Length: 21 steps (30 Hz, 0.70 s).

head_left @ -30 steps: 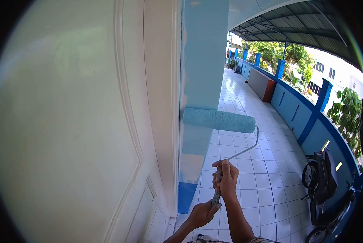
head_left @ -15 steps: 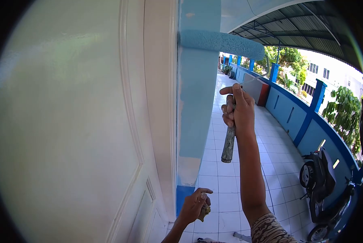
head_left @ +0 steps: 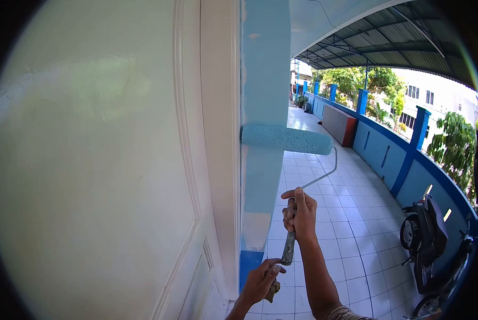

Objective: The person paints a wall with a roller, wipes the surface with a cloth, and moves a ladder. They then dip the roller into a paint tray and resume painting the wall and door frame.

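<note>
My right hand (head_left: 304,216) is wrapped round the worn, paint-stained handle of a paint roller (head_left: 287,139), with its thumb up along the grip. The fluffy light-blue sleeve lies level across a narrow blue wall strip (head_left: 265,184), its left end at the white door frame and its right end out past the wall's edge. Lower down, my left hand (head_left: 257,284) is closed on a small, crumpled yellowish piece (head_left: 272,292) whose kind I cannot tell. Its fingertips are right by the bottom end of the roller handle.
A large white panelled door (head_left: 89,176) fills the left side. Below the light-blue paint come a pale patch (head_left: 256,229) and a dark-blue base (head_left: 251,264). White floor tiles (head_left: 351,234) run back beside a low blue wall (head_left: 380,152); a parked motorbike (head_left: 424,237) stands at right.
The roller and my right hand have moved down the wall strip. My left hand has shifted slightly right and is now close to the handle's lower end.
</note>
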Motion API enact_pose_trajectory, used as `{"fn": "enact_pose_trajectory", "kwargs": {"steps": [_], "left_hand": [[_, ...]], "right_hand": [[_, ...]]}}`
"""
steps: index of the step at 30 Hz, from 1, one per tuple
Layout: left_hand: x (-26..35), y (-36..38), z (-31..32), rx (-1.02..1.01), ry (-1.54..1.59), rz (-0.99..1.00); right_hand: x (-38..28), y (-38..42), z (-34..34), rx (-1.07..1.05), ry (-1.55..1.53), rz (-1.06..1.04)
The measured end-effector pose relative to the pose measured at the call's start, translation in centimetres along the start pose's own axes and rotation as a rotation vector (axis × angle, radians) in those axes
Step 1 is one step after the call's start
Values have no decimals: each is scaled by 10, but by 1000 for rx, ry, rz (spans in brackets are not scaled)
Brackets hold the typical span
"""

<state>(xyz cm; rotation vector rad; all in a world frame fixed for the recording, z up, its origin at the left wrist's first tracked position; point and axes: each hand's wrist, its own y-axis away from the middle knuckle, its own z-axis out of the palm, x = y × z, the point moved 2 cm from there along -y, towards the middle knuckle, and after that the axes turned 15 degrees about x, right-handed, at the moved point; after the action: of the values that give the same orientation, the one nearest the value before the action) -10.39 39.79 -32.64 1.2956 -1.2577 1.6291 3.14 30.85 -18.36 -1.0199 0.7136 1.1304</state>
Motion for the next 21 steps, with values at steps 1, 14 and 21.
{"fn": "enact_pose_trajectory", "kwargs": {"steps": [1,14,21], "left_hand": [[3,-1,3,27,19,27],[12,-22,39,208,9,109],[12,-10,40,197,25,18]], "right_hand": [[1,2,0,8,-9,27],[-17,12,-2,-185,-255,110],[40,79,-60,-212,-45,131]]}}
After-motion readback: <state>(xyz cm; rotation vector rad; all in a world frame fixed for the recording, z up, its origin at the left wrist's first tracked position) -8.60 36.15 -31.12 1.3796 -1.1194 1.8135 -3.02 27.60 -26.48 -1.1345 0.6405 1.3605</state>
